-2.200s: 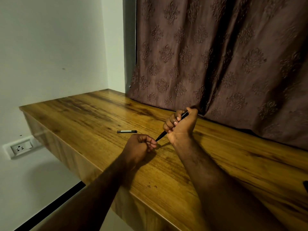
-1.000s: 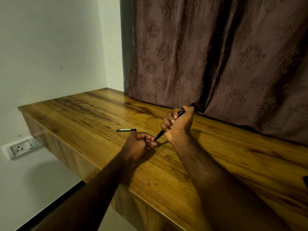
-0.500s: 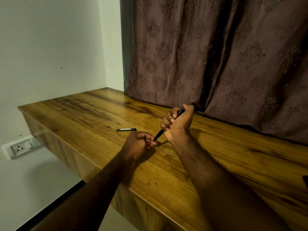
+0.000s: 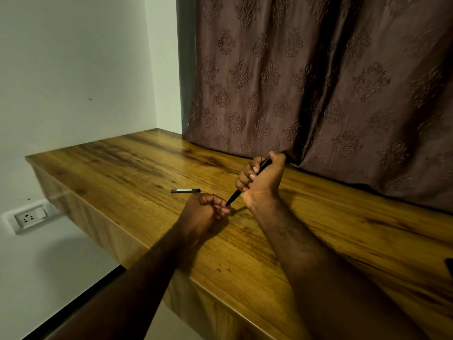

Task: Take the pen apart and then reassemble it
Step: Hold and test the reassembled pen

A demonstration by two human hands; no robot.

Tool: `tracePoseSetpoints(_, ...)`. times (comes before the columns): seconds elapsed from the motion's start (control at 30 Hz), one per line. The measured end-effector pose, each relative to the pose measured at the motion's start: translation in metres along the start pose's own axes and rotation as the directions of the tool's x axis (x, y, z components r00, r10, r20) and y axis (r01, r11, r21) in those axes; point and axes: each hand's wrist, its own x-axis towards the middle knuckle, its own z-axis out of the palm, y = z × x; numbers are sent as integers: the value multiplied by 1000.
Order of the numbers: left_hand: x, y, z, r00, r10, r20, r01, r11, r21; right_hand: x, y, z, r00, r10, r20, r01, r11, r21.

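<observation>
Wall socket [image 4: 29, 218]: white, on the wall at far left, lower than the tabletop's edge.
Tabletop [image 4: 122, 163]: wood-grain slab running from the left wall across to the right.
Loose pen part [image 4: 185, 190]: short dark tube with a pale band, lying flat on the tabletop just beyond the left hand and touching neither hand.
Left hand [image 4: 203, 212]: rests low on the tabletop, fingers curled inward, fingertips meeting the pen's pointed end.
Pen [image 4: 234, 198]: black barrel, tilted, with its point down towards the left hand and its back end up by the right thumb.
Right hand [image 4: 263, 179]: raised off the tabletop, fingers wrapped tightly round the barrel.
Curtain [image 4: 318, 94]: brown, patterned, hanging behind the hands.
Dark object [image 4: 450, 266]: a sliver at the right edge.
Risk: a small piece freed at the point could slip from the left fingertips and roll off the near edge, and a sideways twist could bend a thin refill.
Hidden: the left fingers cover the point, so I cannot tell whether they pinch it, hold a separate piece, or only touch it. The right palm covers the middle of the barrel. The dark object is cut off and cannot be identified.
</observation>
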Motion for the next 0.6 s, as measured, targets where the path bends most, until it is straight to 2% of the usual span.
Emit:
tracePoseSetpoints(0.2, -7, 6, 4, 999, 18, 31, -16, 998, -57, -1, 0, 0, 1000, -13, 10, 13, 1000, -18)
tracePoseSetpoints(0.6, -3, 2, 1, 1000, 23, -8, -23, 1000, -11, 0, 1, 1, 999, -22, 24, 23, 999, -28)
